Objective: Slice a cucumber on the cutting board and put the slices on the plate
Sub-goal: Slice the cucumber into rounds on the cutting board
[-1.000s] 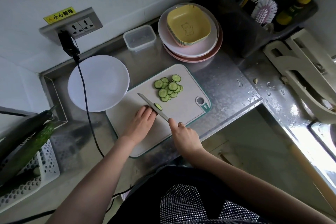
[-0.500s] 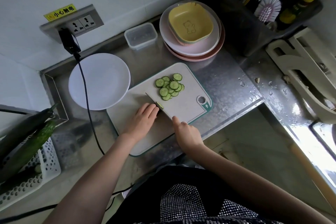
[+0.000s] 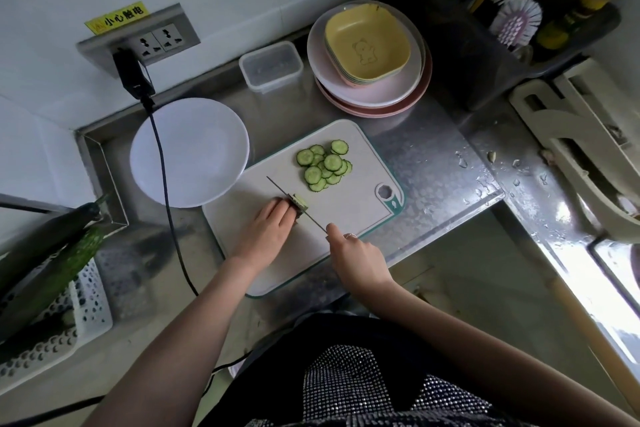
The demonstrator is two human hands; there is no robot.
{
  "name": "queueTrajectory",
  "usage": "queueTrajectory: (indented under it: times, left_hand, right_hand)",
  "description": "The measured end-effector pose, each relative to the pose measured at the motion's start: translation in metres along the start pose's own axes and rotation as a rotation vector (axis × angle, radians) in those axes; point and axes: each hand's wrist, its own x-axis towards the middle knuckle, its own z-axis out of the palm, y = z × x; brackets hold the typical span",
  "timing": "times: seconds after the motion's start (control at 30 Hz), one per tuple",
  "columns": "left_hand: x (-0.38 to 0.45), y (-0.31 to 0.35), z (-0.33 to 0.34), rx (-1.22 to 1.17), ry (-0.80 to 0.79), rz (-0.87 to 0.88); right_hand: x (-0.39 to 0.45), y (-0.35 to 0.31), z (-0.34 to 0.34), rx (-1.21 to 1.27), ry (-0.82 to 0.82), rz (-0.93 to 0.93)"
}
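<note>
The left hand (image 3: 268, 225), fingers curled, holds the cucumber stub (image 3: 298, 203) down on the cutting board (image 3: 349, 215). The right hand (image 3: 353, 255) grips the knife (image 3: 294, 201), whose blade rests against the stub. A pile of slices (image 3: 323, 165) lies farther back on the board. The white plate (image 3: 188, 151) sits just beside the board, to its left.

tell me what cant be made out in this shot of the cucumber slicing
Head view only:
- Knife handle: hidden inside the right hand.
- Cucumber stub: mostly covered by the left hand, so its remaining length is unknown.
- Lower cucumber slices: overlapped by upper ones, so no count.
- Basket contents: cut off by the left edge.
</note>
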Motion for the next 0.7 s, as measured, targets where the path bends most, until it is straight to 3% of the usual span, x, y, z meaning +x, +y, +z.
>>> queueTrajectory:
  times: [0.7]
  left_hand:
    - [-0.001,-0.003,0.007,-0.030,0.038,-0.003]
  right_hand:
    - [0.011,0.001,-0.002,0.008,-0.063,0.040]
